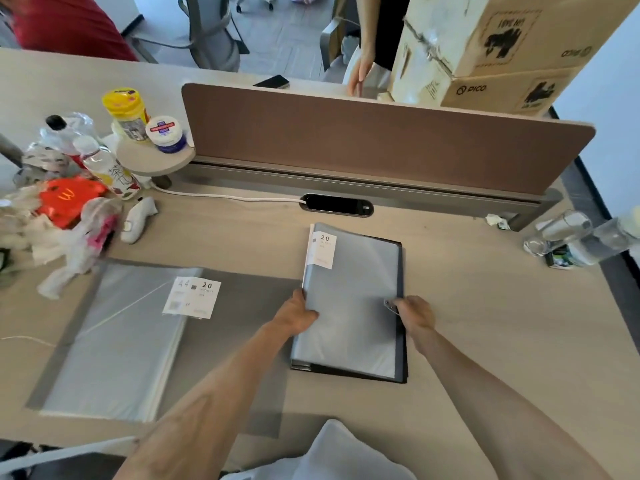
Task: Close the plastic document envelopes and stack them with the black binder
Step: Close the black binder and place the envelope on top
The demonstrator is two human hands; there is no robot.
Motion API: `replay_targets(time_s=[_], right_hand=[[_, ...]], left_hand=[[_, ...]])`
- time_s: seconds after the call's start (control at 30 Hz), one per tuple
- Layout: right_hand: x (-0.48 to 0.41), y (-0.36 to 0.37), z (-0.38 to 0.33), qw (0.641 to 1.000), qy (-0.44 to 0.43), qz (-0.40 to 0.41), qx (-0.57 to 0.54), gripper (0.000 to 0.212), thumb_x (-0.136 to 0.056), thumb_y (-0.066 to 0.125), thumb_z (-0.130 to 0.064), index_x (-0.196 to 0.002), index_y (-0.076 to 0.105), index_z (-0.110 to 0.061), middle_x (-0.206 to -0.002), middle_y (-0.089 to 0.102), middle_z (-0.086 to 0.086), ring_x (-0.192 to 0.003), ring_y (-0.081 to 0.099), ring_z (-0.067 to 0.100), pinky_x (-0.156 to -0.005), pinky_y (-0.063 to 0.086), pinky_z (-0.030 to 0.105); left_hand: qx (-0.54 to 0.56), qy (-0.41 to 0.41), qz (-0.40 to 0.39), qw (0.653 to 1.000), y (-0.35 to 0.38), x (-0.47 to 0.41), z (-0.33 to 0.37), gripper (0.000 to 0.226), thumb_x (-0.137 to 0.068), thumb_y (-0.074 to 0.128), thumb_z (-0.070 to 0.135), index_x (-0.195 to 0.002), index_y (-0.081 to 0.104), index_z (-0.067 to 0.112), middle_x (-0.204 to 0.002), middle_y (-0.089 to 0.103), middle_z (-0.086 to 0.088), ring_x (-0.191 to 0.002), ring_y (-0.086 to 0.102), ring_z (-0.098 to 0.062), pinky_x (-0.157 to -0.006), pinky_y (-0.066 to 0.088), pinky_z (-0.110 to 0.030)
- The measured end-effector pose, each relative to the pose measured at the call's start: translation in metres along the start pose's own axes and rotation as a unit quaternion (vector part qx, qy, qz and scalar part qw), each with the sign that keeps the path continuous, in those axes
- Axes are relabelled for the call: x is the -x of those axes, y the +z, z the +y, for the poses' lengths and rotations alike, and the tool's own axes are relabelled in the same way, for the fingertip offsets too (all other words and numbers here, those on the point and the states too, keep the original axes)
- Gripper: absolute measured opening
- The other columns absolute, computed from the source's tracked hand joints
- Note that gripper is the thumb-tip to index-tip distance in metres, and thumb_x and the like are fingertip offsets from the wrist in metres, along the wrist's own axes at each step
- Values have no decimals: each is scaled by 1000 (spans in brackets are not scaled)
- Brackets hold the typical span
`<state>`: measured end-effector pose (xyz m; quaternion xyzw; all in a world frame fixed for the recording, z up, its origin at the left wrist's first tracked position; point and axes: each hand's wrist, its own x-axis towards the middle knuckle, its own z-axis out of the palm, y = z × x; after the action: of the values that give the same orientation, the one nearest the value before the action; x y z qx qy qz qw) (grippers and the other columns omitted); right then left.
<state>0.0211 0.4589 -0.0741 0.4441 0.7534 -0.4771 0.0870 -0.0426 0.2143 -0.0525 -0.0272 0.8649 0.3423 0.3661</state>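
A closed grey plastic document envelope (pixel 349 306) with a white "20" label lies on top of the black binder (pixel 402 348), whose edge shows along the right and bottom. My left hand (pixel 298 313) grips the envelope's left edge. My right hand (pixel 414 315) holds the right edge of the stack. A second grey envelope (pixel 114 341) lies open and flat at the left, with its own white label; its cover spreads toward the middle of the desk.
A brown divider panel (pixel 381 147) and a cable port (pixel 337 205) run across the back. Bottles, tubs and crumpled bags (pixel 69 202) crowd the left. Plastic bottles (pixel 571 237) lie at the right edge. Cardboard boxes (pixel 485 50) stand behind, beside another person's hand (pixel 360 72).
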Motion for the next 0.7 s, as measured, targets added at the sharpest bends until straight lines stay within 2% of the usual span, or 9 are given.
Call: replay_targets(time_s=[0.1,0.27,0.4,0.53,0.6,0.7], right_hand=[[-3,-18,14,1000,-15,-6,21,26,-78,64,-34,-88,66,-10,-95,67,8,-91,61,29,-78,48,37],[-11,-56,40,999,-17,-28,9,28,-82,62,-32,-98,65,-10,-104,66,9,-91,60,26,-72,45,31],[-27,-93,70,999,-10,-34,41,52,-80,59,-41,-122,56,-10,-123,56,12,-107,57,30,-91,46,37],[-37,-139,94,998,-2,-40,45,58,-82,59,-41,-131,51,-12,-131,55,9,-116,55,29,-95,43,36],[-43,-162,100,997,-10,-59,44,58,-81,61,-41,-131,52,-12,-130,57,6,-116,55,26,-95,44,35],[-46,-184,101,991,-30,-98,91,36,-87,60,-32,-111,61,-6,-104,61,5,-93,57,20,-77,43,29]], left_hand=[[-22,8,-21,1000,17,13,10,52,-89,56,17,-134,33,6,-133,51,-13,-121,51,-30,-95,41,-29],[-49,29,-29,998,54,28,29,54,-87,59,17,-134,36,8,-135,52,-12,-123,50,-28,-102,41,-32],[-74,56,-35,995,91,34,55,51,-90,58,18,-135,36,9,-136,52,-10,-125,49,-26,-96,37,-27],[-61,71,-47,995,131,31,81,51,-89,59,17,-134,37,10,-136,52,-10,-123,51,-26,-97,39,-28],[-56,73,-50,994,147,32,95,52,-89,60,18,-135,37,10,-136,52,-10,-123,51,-26,-98,40,-28],[-48,71,-66,994,165,33,110,52,-91,56,18,-137,34,9,-138,50,-9,-125,49,-26,-99,39,-28]])
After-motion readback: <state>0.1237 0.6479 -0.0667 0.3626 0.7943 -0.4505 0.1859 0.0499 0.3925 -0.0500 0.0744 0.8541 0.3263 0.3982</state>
